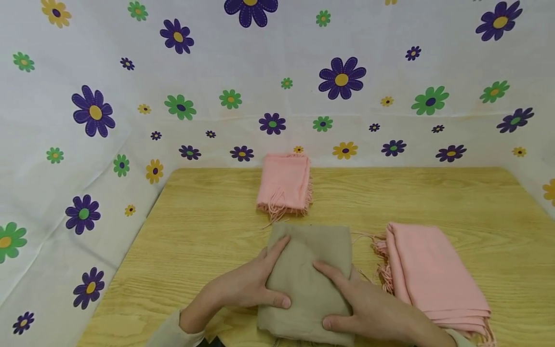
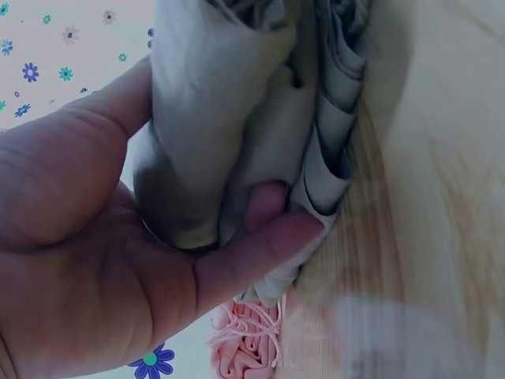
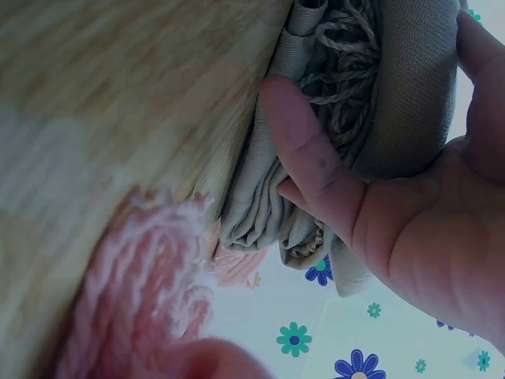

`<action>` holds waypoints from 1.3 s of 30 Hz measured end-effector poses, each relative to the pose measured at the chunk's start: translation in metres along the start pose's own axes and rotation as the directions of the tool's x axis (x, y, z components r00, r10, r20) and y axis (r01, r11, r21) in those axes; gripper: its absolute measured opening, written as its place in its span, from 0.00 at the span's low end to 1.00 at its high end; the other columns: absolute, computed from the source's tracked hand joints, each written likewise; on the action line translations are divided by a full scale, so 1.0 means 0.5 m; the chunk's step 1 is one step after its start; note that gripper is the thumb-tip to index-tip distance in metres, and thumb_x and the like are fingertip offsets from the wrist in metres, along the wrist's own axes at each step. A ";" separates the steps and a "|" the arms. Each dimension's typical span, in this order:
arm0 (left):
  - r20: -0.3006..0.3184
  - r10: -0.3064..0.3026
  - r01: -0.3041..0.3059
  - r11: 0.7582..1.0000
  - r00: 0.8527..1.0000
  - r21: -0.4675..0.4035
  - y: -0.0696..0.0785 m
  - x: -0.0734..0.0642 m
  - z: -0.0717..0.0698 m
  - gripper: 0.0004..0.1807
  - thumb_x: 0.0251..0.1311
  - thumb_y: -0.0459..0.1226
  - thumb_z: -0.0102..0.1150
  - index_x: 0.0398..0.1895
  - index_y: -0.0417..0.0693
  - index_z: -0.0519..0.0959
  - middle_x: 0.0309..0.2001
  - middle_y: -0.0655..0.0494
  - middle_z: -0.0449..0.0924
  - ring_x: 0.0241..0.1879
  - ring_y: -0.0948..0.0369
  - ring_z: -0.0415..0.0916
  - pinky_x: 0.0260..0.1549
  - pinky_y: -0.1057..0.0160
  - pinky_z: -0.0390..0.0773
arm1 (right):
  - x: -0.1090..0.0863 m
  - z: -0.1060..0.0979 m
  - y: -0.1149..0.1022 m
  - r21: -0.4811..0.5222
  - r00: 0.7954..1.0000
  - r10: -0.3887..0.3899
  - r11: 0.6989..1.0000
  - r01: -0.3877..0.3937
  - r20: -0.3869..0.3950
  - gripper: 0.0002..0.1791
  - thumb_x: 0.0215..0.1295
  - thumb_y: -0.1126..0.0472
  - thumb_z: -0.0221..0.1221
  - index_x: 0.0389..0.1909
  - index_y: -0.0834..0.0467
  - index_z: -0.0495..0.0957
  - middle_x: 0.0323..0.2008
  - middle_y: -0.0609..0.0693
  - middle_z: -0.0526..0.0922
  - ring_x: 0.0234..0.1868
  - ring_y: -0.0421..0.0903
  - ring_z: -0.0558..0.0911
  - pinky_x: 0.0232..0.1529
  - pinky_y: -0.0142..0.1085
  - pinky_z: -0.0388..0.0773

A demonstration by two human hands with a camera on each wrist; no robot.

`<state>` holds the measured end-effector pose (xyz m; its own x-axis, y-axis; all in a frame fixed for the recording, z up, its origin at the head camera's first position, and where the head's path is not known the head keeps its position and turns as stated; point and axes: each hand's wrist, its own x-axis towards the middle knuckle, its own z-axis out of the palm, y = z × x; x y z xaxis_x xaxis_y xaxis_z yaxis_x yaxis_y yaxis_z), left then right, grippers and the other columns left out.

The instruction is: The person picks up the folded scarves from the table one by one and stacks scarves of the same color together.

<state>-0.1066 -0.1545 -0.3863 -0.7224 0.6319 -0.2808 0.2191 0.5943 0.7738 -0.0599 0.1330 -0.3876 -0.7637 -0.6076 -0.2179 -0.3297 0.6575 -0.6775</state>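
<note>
A folded beige scarf point(image 1: 303, 284) lies at the near middle of the table, between both hands. On its left side my left hand point(image 1: 247, 284) grips the stack, thumb and index finger over the top. In the left wrist view, other fingers point(image 2: 268, 257) reach in among the side folds of the scarf point(image 2: 197, 95). My right hand point(image 1: 373, 306) holds the opposite side, its thumb also on top. The right wrist view shows a finger point(image 3: 308, 142) along the layered edge of the scarf point(image 3: 418, 87), where twisted beige fringe point(image 3: 343, 71) is tucked between layers.
A small folded pink scarf point(image 1: 284, 180) with fringe lies at the back of the wooden table point(image 1: 195, 217). To the right, a larger folded pink scarf point(image 1: 438, 270) sits close to my right forearm. A flower-printed white cloth point(image 1: 260, 58) hangs behind and along the sides.
</note>
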 end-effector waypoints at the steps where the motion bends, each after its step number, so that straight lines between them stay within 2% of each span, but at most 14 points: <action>1: 0.001 -0.001 0.001 1.000 1.000 0.001 0.000 -0.001 0.000 0.64 0.54 0.58 0.69 0.80 0.64 0.30 0.76 0.38 0.42 0.71 0.49 0.56 0.65 0.48 0.63 | 0.000 0.001 -0.001 0.000 1.000 0.000 1.000 0.000 -0.002 0.49 0.60 0.26 0.54 0.77 0.28 0.40 0.71 0.65 0.56 0.53 0.48 0.77 0.51 0.46 0.76; 6: -0.003 0.002 -0.002 1.000 1.000 0.005 0.001 -0.005 0.000 0.63 0.55 0.58 0.68 0.80 0.65 0.30 0.76 0.39 0.42 0.71 0.50 0.56 0.65 0.48 0.63 | 0.001 0.005 -0.002 -0.010 1.000 -0.009 1.000 0.009 -0.018 0.48 0.61 0.26 0.54 0.77 0.28 0.41 0.70 0.64 0.57 0.55 0.49 0.76 0.52 0.48 0.76; 19: -0.013 0.008 -0.008 1.000 1.000 0.008 -0.006 -0.012 0.002 0.63 0.55 0.58 0.68 0.80 0.67 0.30 0.77 0.40 0.42 0.71 0.51 0.56 0.65 0.48 0.63 | -0.002 0.004 -0.007 0.014 1.000 -0.001 1.000 0.001 0.007 0.48 0.61 0.26 0.54 0.77 0.27 0.40 0.71 0.66 0.56 0.48 0.44 0.79 0.48 0.41 0.77; 20: -0.011 0.008 -0.008 1.000 1.000 0.009 -0.007 -0.011 0.003 0.62 0.55 0.58 0.68 0.80 0.67 0.30 0.77 0.40 0.42 0.71 0.51 0.56 0.65 0.48 0.63 | -0.006 0.001 -0.008 0.024 1.000 0.009 1.000 -0.009 0.020 0.48 0.61 0.27 0.54 0.77 0.27 0.40 0.72 0.65 0.54 0.49 0.43 0.78 0.48 0.40 0.77; 25: 0.018 0.034 -0.035 0.999 0.999 0.037 -0.006 -0.006 0.003 0.60 0.58 0.60 0.64 0.79 0.69 0.30 0.77 0.44 0.43 0.73 0.53 0.54 0.67 0.48 0.62 | -0.040 -0.020 -0.015 0.047 0.991 0.115 0.992 -0.118 0.063 0.44 0.61 0.28 0.55 0.74 0.21 0.43 0.75 0.66 0.51 0.65 0.53 0.71 0.56 0.53 0.73; 27: 0.033 0.056 -0.058 0.997 0.998 0.048 -0.004 -0.006 -0.004 0.58 0.60 0.60 0.62 0.79 0.68 0.31 0.77 0.45 0.44 0.73 0.55 0.52 0.68 0.49 0.60 | -0.055 -0.033 -0.019 0.016 0.987 0.151 0.988 -0.152 0.056 0.43 0.60 0.27 0.56 0.73 0.19 0.45 0.75 0.64 0.53 0.69 0.57 0.66 0.57 0.58 0.71; 28: 0.039 0.063 -0.065 0.997 0.997 0.050 -0.003 -0.006 -0.009 0.57 0.61 0.60 0.62 0.80 0.68 0.31 0.77 0.46 0.45 0.72 0.56 0.54 0.67 0.51 0.61 | -0.061 -0.041 -0.021 -0.002 0.987 0.149 0.989 -0.149 0.052 0.42 0.61 0.27 0.55 0.73 0.19 0.46 0.75 0.61 0.53 0.68 0.55 0.66 0.56 0.57 0.72; 32: 0.053 0.074 -0.076 0.997 0.996 0.025 0.001 -0.008 -0.038 0.51 0.65 0.57 0.59 0.80 0.65 0.37 0.73 0.49 0.52 0.61 0.60 0.67 0.59 0.59 0.70 | -0.075 -0.086 -0.023 -0.122 0.999 0.028 0.992 -0.023 0.043 0.38 0.65 0.29 0.53 0.74 0.27 0.53 0.73 0.49 0.56 0.63 0.46 0.71 0.54 0.44 0.76; 35: 0.053 0.078 -0.078 0.997 0.996 0.003 -0.003 -0.003 -0.066 0.47 0.67 0.53 0.58 0.80 0.62 0.41 0.72 0.50 0.53 0.52 0.60 0.74 0.51 0.61 0.75 | -0.063 -0.129 -0.023 -0.184 0.995 -0.068 0.980 0.080 0.074 0.35 0.68 0.32 0.51 0.73 0.37 0.60 0.70 0.48 0.61 0.58 0.43 0.75 0.52 0.39 0.77; 36: 0.044 0.080 -0.080 0.997 0.996 -0.002 -0.006 0.002 -0.077 0.46 0.68 0.52 0.58 0.80 0.60 0.42 0.73 0.49 0.53 0.51 0.59 0.75 0.50 0.61 0.76 | -0.056 -0.145 -0.024 -0.199 0.993 -0.085 0.975 0.100 0.085 0.34 0.69 0.33 0.51 0.72 0.40 0.62 0.70 0.49 0.63 0.57 0.43 0.76 0.51 0.41 0.77; 37: 0.032 0.090 -0.090 0.996 0.995 0.000 -0.008 0.010 -0.088 0.45 0.69 0.51 0.57 0.80 0.57 0.43 0.75 0.48 0.52 0.55 0.57 0.74 0.52 0.58 0.76 | -0.047 -0.161 -0.026 -0.198 0.992 -0.079 0.975 0.097 0.097 0.34 0.69 0.33 0.51 0.72 0.42 0.63 0.70 0.50 0.64 0.57 0.44 0.77 0.54 0.44 0.77; 39: -0.013 0.086 -0.086 0.996 0.996 0.018 -0.014 0.033 -0.112 0.44 0.70 0.50 0.56 0.80 0.52 0.43 0.76 0.46 0.49 0.63 0.52 0.69 0.58 0.53 0.74 | -0.023 -0.191 -0.027 -0.212 0.991 -0.096 0.971 0.114 0.091 0.33 0.71 0.36 0.52 0.71 0.48 0.65 0.68 0.54 0.66 0.54 0.46 0.78 0.52 0.47 0.77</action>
<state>-0.1568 -0.1759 -0.3646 -0.7091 0.6745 -0.2055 0.2924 0.5465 0.7847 -0.0997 0.1736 -0.3089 -0.6745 -0.7064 -0.2148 -0.5247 0.6633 -0.5336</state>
